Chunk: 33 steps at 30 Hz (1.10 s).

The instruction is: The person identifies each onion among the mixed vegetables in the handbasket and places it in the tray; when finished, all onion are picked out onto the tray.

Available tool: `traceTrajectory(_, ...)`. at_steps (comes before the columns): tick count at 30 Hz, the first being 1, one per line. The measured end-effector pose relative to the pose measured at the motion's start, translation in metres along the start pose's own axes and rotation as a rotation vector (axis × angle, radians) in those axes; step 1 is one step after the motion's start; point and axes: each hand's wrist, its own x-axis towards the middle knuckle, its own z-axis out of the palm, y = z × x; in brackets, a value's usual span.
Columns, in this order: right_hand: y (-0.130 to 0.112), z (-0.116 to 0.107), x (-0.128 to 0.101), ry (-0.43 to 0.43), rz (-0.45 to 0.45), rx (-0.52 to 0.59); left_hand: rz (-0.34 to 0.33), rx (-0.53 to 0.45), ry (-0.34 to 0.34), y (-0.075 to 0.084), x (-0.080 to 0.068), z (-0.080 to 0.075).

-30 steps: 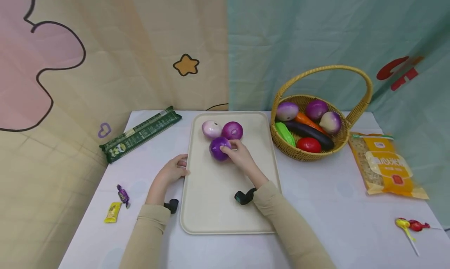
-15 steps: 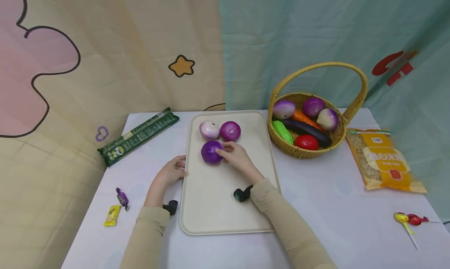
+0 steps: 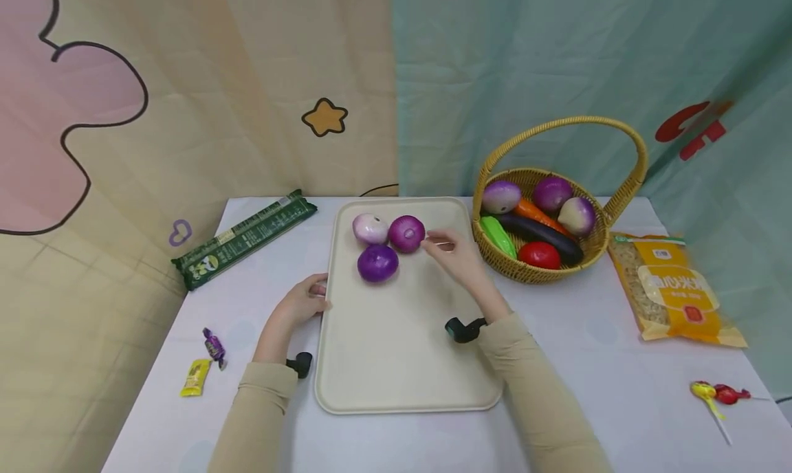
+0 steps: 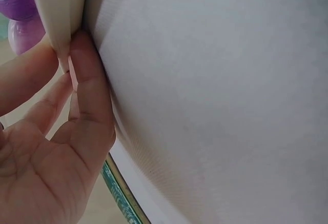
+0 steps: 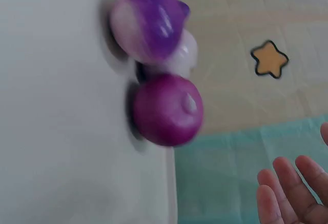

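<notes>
My left hand (image 3: 303, 301) pinches the left rim of the cream tray (image 3: 408, 349) between thumb and fingers; the left wrist view shows the tray edge (image 4: 59, 14) in its grip. On the tray's far part three round vegetables stand close together: a purple-and-white turnip (image 3: 377, 263) in front, a pale pinkish-white one (image 3: 370, 229) behind it, and a magenta onion (image 3: 406, 234). In the right wrist view the turnip (image 5: 148, 24) partly hides the pale one. Just right of the onion hovers my right hand (image 3: 454, 253), holding nothing, its fingers loosely bent.
A wicker basket (image 3: 526, 273) with a tall handle holds several vegetables, right of the tray. An orange-labelled grain bag (image 3: 677, 291) and two lollipops (image 3: 711, 394) lie farther right. Leftward are a green packet (image 3: 244, 239) and two wrapped candies (image 3: 213, 346).
My right hand has let go of the turnip and moved right. The turnip, first shifted slightly left, now rests on the tray. My left hand stays at the tray rim.
</notes>
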Motion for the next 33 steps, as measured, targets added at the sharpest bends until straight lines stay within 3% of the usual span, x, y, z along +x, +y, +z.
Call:
traceTrajectory(6,0.008,-0.069,0.010,0.375,-0.008,0.007,0.009,0.009,0.000,0.001,-0.001,-0.002)
traceTrajectory(10,0.023,-0.088,0.028,0.492,0.051,-0.012,0.000,0.012,0.001,0.002,-0.002,-0.003)
traceTrajectory(20,0.054,-0.083,0.063,0.489,0.228,0.090,0.007,-0.019,-0.009,-0.003,-0.001,0.003)
traceTrajectory(28,0.052,-0.080,0.074,0.468,0.260,0.059,0.010,-0.025,-0.003,-0.001,-0.002,0.002)
traceTrajectory(33,0.055,-0.076,0.078,0.532,0.262,0.069,0.000,-0.023,-0.005,0.001,-0.001,0.001)
